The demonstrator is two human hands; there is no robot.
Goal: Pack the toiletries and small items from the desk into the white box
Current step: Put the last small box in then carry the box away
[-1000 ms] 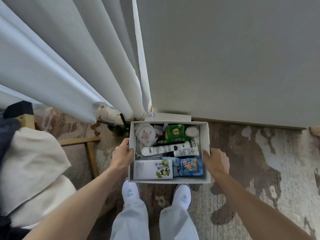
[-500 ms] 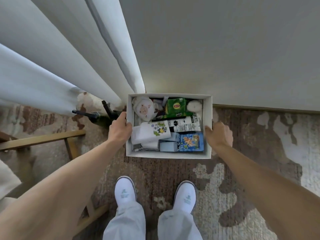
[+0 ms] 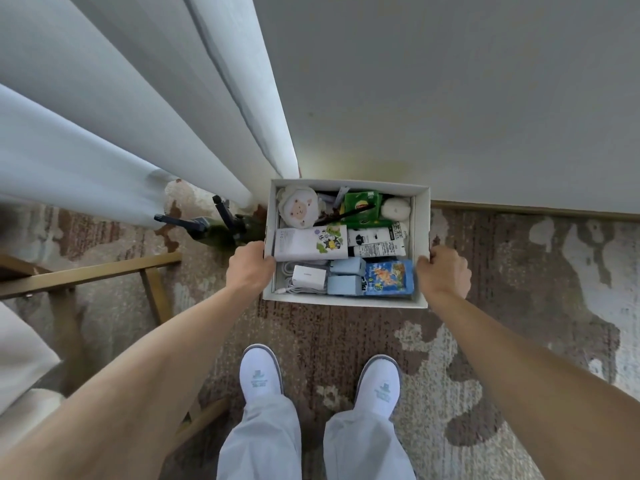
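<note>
The white box (image 3: pixel 420 216) is low over the carpet, close to the wall, and full of small items. Inside lie a round sheep-face pouch (image 3: pixel 298 210), a green tea packet (image 3: pixel 362 205), a white tube with black print (image 3: pixel 375 240), a white printed pack (image 3: pixel 310 242), a white charger with cable (image 3: pixel 308 277), pale blue cases (image 3: pixel 344 276) and a blue packet (image 3: pixel 389 278). My left hand (image 3: pixel 250 269) grips the box's left wall. My right hand (image 3: pixel 444 271) grips its right wall. Whether the box touches the floor cannot be told.
White curtains (image 3: pixel 138 109) hang at the left and a grey wall (image 3: pixel 450 91) rises behind the box. A dark folded tripod (image 3: pixel 207 226) lies by the curtain hem. A wooden chair frame (image 3: pixel 104 271) stands at the left. My two white slippers (image 3: pixel 261 375) stand on the patterned carpet (image 3: pixel 519 306).
Both hands have carried the box forward and down toward the foot of the wall. The white printed pack and other items have shifted inside. My head has tilted further down.
</note>
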